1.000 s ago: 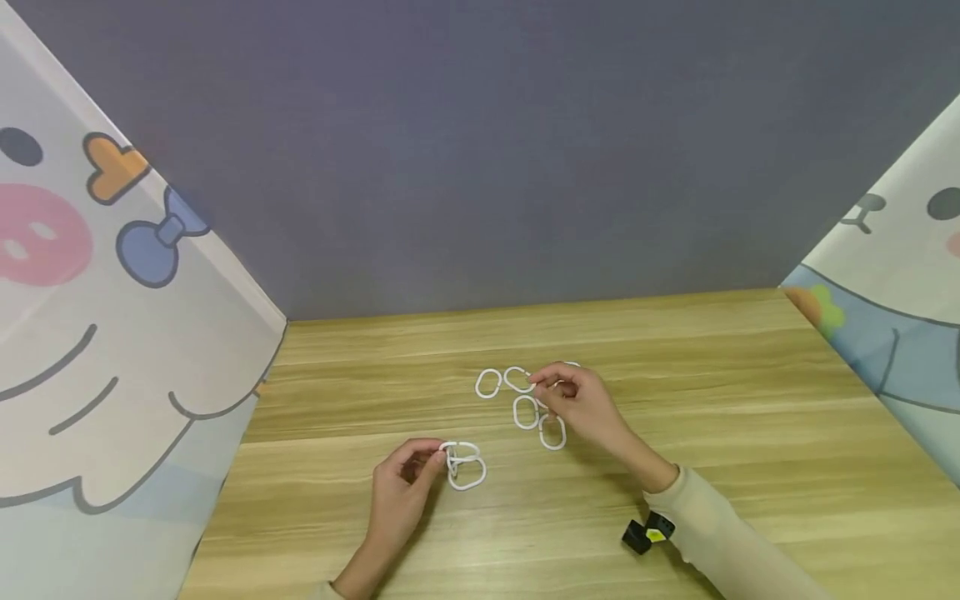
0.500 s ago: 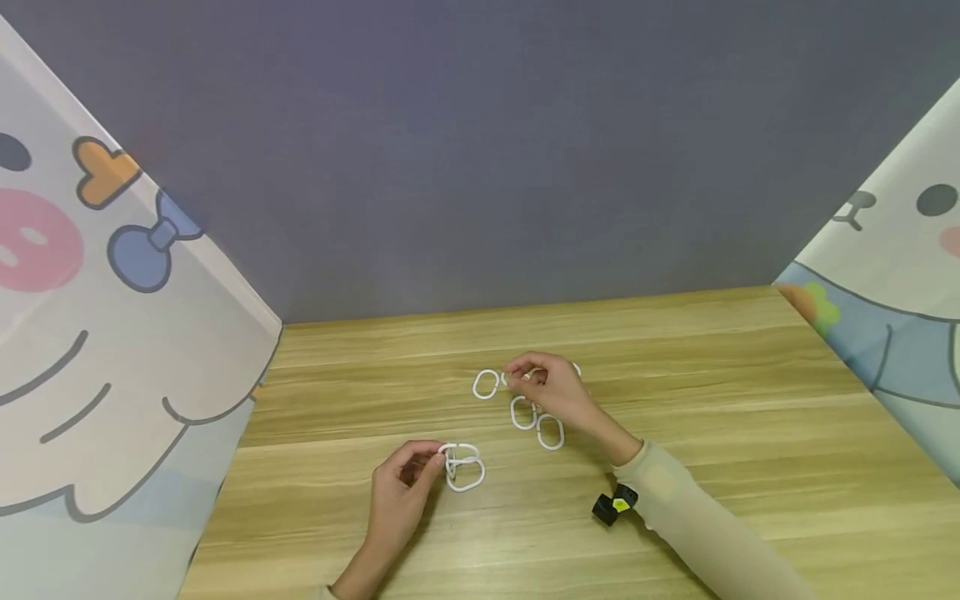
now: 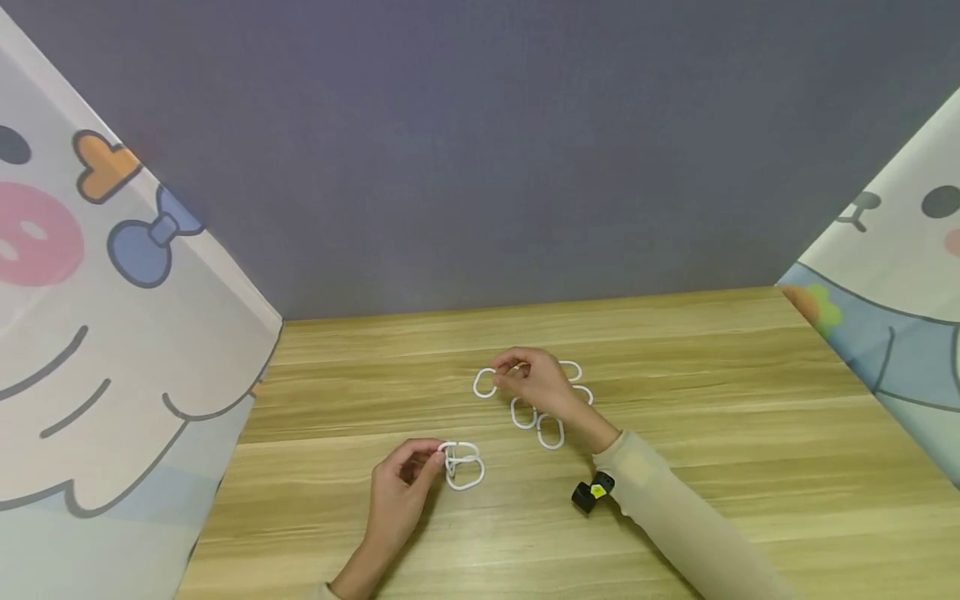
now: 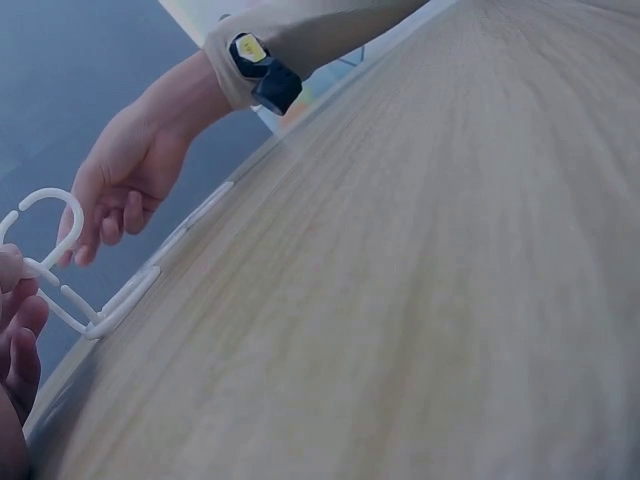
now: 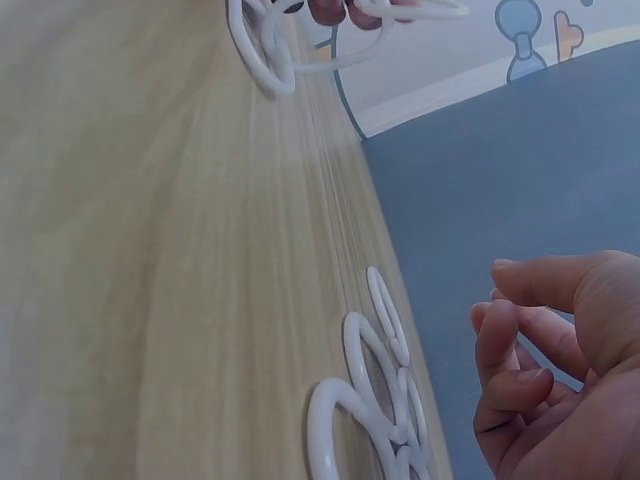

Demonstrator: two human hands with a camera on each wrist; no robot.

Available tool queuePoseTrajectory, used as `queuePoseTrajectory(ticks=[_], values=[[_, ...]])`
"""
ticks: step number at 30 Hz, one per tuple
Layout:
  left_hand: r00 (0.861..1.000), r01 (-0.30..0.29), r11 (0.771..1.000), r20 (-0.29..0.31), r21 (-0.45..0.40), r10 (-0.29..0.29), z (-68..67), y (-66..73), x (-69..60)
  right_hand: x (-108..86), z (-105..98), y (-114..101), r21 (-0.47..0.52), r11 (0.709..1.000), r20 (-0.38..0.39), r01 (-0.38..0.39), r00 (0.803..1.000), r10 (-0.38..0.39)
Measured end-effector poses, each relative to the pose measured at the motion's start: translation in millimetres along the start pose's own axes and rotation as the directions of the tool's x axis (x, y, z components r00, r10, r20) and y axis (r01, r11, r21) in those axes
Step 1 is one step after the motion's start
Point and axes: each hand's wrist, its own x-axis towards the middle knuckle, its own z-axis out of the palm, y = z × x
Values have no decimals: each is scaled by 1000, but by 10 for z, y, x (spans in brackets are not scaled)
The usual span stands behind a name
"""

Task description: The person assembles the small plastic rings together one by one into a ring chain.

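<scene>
At the lower centre of the head view, the left hand (image 3: 401, 487) pinches a cluster of hooked white split-oval links (image 3: 465, 460) by its left edge, probably to steady it and leave the other loops exposed. Higher up, mid-frame, the right hand (image 3: 536, 387) hovers loosely curled, gripping nothing, above loose white links (image 3: 513, 413). Those lie flat on the wood-grain tabletop (image 3: 315, 400), spread out perhaps so each can be picked singly.
</scene>
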Motion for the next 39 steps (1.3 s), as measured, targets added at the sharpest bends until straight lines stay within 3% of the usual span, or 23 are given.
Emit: queuePoseTrajectory(ticks=[8, 18, 28, 39], values=[[1000, 12, 1000, -4, 1, -12, 6, 2, 5, 89, 41, 14, -80, 996, -9, -33, 999, 33], [999, 34, 999, -5, -2, -34, -5, 10, 7, 191, 116, 27, -182, 983, 4, -14, 1000, 15], [1000, 13, 1000, -3, 5, -13, -2, 11, 8, 276, 129, 89, -233, 972, -31, -40, 999, 34], [1000, 8, 1000, 1, -1, -8, -9, 3, 11, 329, 168, 78, -388, 921, -12, -22, 1000, 19]])
